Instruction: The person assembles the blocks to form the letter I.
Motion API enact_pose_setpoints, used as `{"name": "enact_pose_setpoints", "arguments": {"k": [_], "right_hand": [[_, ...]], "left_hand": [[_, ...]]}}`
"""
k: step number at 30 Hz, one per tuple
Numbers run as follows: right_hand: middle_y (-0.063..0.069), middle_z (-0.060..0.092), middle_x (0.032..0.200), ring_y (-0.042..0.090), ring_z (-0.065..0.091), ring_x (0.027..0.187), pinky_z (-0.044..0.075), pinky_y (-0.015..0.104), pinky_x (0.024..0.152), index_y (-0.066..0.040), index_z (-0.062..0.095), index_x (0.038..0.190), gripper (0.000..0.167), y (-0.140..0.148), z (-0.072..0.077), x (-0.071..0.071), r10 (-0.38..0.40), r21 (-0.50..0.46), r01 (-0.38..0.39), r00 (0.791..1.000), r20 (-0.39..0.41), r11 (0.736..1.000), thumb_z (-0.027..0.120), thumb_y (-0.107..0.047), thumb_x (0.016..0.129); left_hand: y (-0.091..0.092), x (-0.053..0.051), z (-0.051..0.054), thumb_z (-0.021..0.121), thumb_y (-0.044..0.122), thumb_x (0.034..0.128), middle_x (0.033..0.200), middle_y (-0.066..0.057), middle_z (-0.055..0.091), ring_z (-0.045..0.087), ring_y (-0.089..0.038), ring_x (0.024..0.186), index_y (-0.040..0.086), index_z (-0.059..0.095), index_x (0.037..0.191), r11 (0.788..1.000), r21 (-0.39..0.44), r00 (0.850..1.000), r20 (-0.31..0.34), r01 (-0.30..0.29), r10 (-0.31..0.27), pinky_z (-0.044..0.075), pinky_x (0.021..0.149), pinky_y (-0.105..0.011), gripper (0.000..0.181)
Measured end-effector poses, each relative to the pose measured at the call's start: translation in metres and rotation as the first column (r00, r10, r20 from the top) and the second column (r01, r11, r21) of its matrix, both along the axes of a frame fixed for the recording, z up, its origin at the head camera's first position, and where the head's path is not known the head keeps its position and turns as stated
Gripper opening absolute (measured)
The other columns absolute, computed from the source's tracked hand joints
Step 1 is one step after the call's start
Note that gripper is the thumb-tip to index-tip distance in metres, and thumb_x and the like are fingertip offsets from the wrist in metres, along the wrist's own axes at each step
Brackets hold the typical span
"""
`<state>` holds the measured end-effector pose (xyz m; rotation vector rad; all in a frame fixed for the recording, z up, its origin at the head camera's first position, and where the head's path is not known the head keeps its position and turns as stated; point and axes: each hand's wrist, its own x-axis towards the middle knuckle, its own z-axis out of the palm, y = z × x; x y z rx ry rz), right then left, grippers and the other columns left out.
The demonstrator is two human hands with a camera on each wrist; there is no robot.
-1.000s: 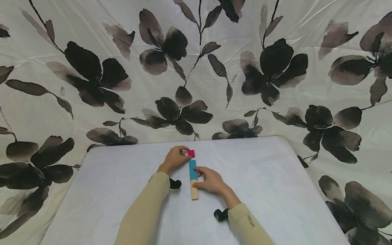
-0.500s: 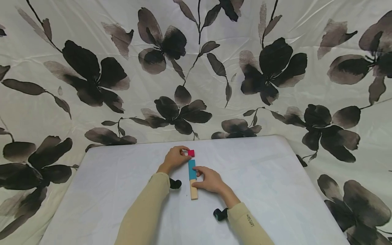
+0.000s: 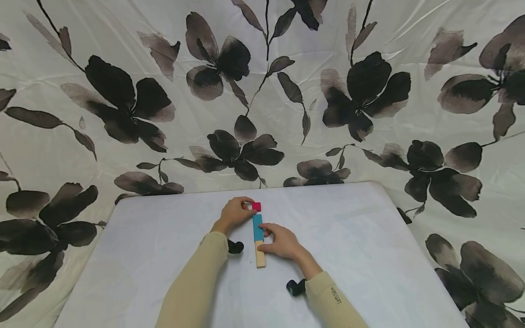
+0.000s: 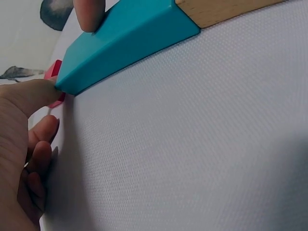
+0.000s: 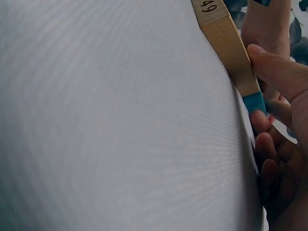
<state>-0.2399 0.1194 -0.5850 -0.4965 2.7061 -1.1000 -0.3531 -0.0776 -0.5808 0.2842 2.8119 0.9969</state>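
Note:
In the head view my left hand point(image 3: 234, 213) pinches a small red block point(image 3: 256, 207) between thumb and forefinger. Just short of it, across a narrow gap, lies a blue block point(image 3: 257, 227) on the white table. End to end with the blue block is a plain wooden block point(image 3: 260, 255), whose near end bears dark marks in the right wrist view. My right hand point(image 3: 282, 241) rests against both: its forefinger touches the blue block's top and its thumb the wooden block. The right hand's other fingers are bent below, near the cloth.
A white cloth covers the table point(image 3: 348, 255). Behind it hangs a pale curtain point(image 3: 303, 91) with dark flowers. Small black devices sit at each wrist, the left one point(image 3: 235, 247) close to the blocks.
The left hand and the red block have come very slightly nearer to the blue block. My right hand and the other two blocks look still.

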Motion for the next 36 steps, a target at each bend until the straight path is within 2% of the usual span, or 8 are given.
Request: {"name": "enact_pose_setpoints", "arguments": {"k": [15,25,36], "right_hand": [[-0.01,0.054,0.094,0.01,0.045,0.069,0.038,0.026,0.064,-0.019,0.056,0.136,0.064,0.0007,0.0035,-0.0006,0.008,-0.005,-0.008,1.0,-0.01,1.0,0.077,-0.044,0.081],[-0.012,0.054,0.093,0.008,0.046,0.07,0.038,0.026,0.065,-0.022,0.057,0.135,0.063,0.0005,-0.0007,-0.0008,0.0,-0.001,0.0,1.0,-0.009,1.0,0.077,-0.046,0.08],[-0.011,0.055,0.093,0.009,0.045,0.069,0.037,0.026,0.063,-0.021,0.057,0.134,0.062,-0.0004,0.0014,-0.0011,0.002,-0.004,-0.002,1.0,-0.016,1.0,0.077,-0.044,0.08]], "left_hand": [[-0.0004,-0.0017,-0.0029,0.078,0.036,0.082,0.07,0.0,0.056,0.05,-0.017,0.065,0.019,0.07,0.115,1.0,0.014,1.0,-0.022,0.011,-0.011,0.037,0.06,-0.031,0.038],[-0.0023,-0.0012,-0.0081,0.08,0.034,0.0803,0.068,0.002,0.056,0.05,-0.015,0.063,0.017,0.071,0.116,0.999,0.04,0.999,-0.036,0.018,-0.017,0.038,0.059,-0.03,0.041],[-0.0031,0.0016,-0.0044,0.08,0.032,0.0811,0.069,0.002,0.057,0.05,-0.016,0.066,0.015,0.071,0.113,0.999,0.053,1.0,-0.022,-0.005,0.006,0.039,0.063,-0.031,0.038]]}}
